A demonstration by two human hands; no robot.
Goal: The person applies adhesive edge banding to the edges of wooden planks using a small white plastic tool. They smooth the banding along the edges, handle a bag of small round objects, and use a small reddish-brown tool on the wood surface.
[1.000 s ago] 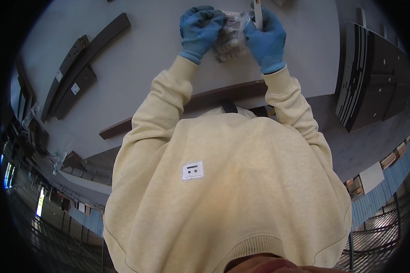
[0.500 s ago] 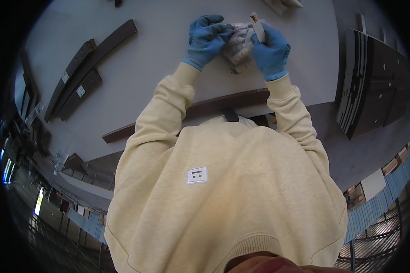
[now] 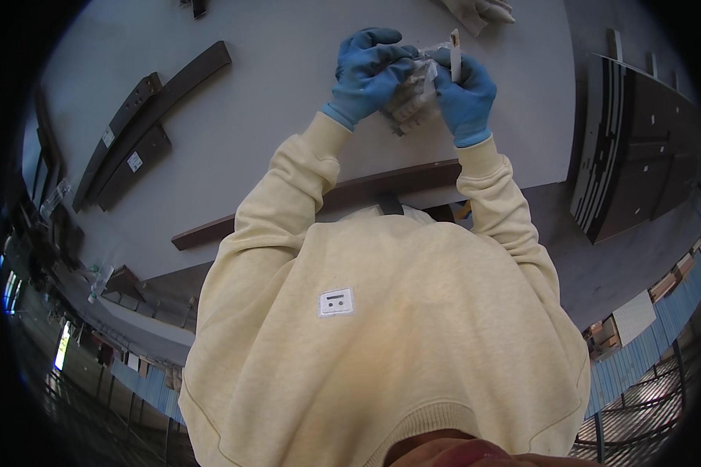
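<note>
I wear blue gloves on both hands, held over the grey tabletop (image 3: pixel 288 117). Between them hangs a clear plastic bag (image 3: pixel 417 97) packed with small pale and darker pieces I cannot make out singly. My left hand (image 3: pixel 368 76) has its fingers curled on the bag's upper left edge. My right hand (image 3: pixel 466 97) is closed at the bag's upper right side. It also grips a narrow white strip-like piece (image 3: pixel 456 58) with a brownish tip, standing upright above the thumb. The fingertips of both hands are partly hidden by the plastic and the gloves.
A long dark brown board (image 3: pixel 389 179) lies along the near table edge. Curved dark brown pieces (image 3: pixel 163 117) rest at the left. Crumpled pale material (image 3: pixel 479 12) sits at the far edge. Stacked dark panels (image 3: pixel 631 148) stand to the right.
My left hand has shifted slightly right, closer to my right hand. The white piece has turned from leaning left to nearly upright. The bag hangs a little lower.
</note>
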